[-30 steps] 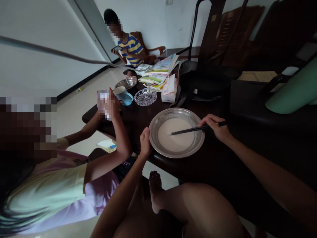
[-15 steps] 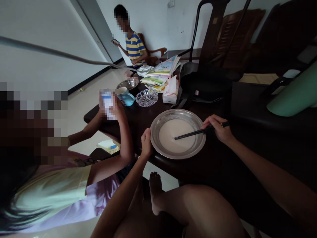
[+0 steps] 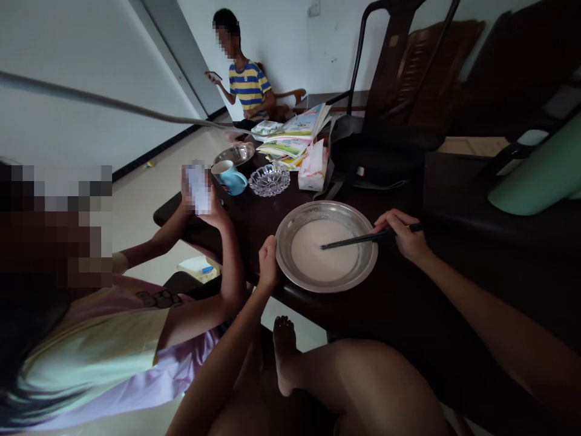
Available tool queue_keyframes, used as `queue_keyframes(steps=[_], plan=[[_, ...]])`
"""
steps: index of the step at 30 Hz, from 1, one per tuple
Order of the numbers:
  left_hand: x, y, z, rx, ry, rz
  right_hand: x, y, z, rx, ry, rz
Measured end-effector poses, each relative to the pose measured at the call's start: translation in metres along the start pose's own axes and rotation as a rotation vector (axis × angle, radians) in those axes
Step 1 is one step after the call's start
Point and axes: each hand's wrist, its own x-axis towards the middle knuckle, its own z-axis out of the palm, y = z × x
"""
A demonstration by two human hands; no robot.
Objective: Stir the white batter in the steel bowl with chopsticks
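A wide metal bowl (image 3: 283,257) rests on the dark table near its front edge. Inside it is a pale, milky batter-like liquid (image 3: 318,263). My left hand (image 3: 269,261) grips the bowl's left rim, thumb on top; its other fingers are mostly hidden below. At the right side, my right hand (image 3: 402,233) is closed around black chopsticks (image 3: 358,239). They slant down to the left over the bowl's right rim, and their tips dip into the liquid near its middle.
Behind the bowl stand a glass dish (image 3: 269,180), a blue mug (image 3: 230,177), a tissue pack (image 3: 313,166), booklets (image 3: 295,136) and a black bag (image 3: 381,160). A person (image 3: 91,345) holding a phone sits close at left; another person (image 3: 247,88) sits farther back. A green bottle (image 3: 531,175) lies tilted at right.
The chopstick tips have shifted very slightly to the right in the liquid. My left hand stays on the rim. The person at left has moved a little.
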Motion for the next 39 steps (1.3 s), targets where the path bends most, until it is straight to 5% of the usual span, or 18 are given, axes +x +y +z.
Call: queue_keyframes(steps=[13, 27, 32, 39], plan=[[0.001, 0.000, 0.001, -0.003, 0.025, -0.022, 0.000, 0.001, 0.000, 0.011, -0.078, 0.026], [0.001, 0.003, 0.000, 0.019, 0.024, -0.023, 0.002, -0.003, -0.001, -0.040, 0.027, -0.020], [0.002, -0.001, -0.001, 0.016, 0.019, -0.007, 0.000, -0.006, 0.004, -0.112, -0.090, -0.015], [0.001, 0.005, 0.001, 0.026, 0.029, -0.015, 0.000, -0.009, 0.005, -0.152, -0.065, -0.008]])
